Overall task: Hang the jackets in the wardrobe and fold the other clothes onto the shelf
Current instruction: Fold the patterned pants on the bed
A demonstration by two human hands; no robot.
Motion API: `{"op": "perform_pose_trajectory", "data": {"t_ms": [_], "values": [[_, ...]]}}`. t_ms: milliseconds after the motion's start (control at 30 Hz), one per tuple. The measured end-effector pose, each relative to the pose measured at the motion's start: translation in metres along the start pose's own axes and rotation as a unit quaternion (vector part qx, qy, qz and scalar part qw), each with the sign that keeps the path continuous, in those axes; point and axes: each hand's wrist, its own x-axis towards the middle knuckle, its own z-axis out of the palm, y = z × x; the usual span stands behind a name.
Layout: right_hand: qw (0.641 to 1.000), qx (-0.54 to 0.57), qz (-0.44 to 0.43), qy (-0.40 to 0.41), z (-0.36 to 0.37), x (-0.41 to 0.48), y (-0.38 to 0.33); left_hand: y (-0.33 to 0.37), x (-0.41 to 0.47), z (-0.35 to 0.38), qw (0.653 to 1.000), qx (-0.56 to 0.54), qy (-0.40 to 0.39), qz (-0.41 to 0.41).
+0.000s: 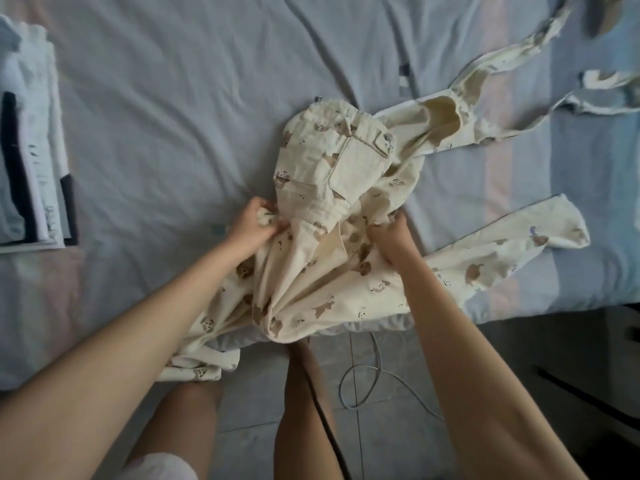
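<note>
Cream dungarees (332, 188) printed with brown bears lie bunched on the bed (173, 98), straps trailing right. The left hand (251, 223) and right hand (389, 237) each grip gathered cloth. No writing is legible.

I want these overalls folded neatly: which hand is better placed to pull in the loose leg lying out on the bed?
Right, probably. The loose leg lies beyond the right hand; the left hand grips the overalls on the other side.
</note>
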Motion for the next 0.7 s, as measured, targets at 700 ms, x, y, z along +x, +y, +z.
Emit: {"op": "perform_pose_trajectory", "data": {"t_ms": [700], "values": [[0.836, 0.489, -0.246, 0.019, -0.181, -0.324, -0.138, 0.259, -0.247, -0.213, 0.846, -0.276, 0.366, 0.273]]}}
